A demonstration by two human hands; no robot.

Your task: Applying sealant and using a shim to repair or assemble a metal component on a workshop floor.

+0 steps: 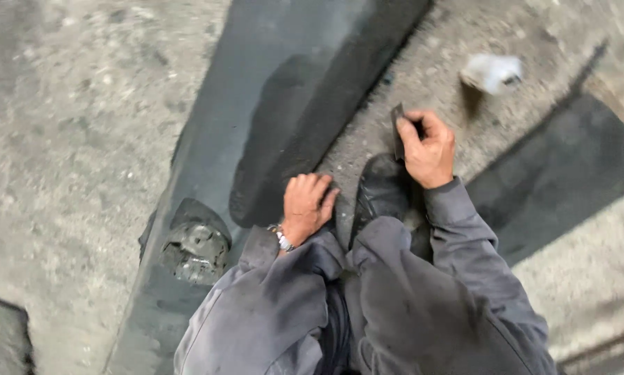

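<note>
A long grey car body panel (208,139) lies on the concrete ground, running from the top middle down to the lower left. My left hand (306,205) rests flat on its near edge, fingers spread, with a metal watch at the wrist. My right hand (428,147) is raised above my black shoe (380,191) and grips a small dark flat block (397,132), held upright between thumb and fingers. Both arms are in grey work sleeves, and my grey trousers fill the bottom middle.
A rough round opening with a dull metal part (195,248) sits in the panel at lower left. A crumpled white object (492,72) lies on the ground at upper right. Dark patches (569,167) mark the concrete to the right.
</note>
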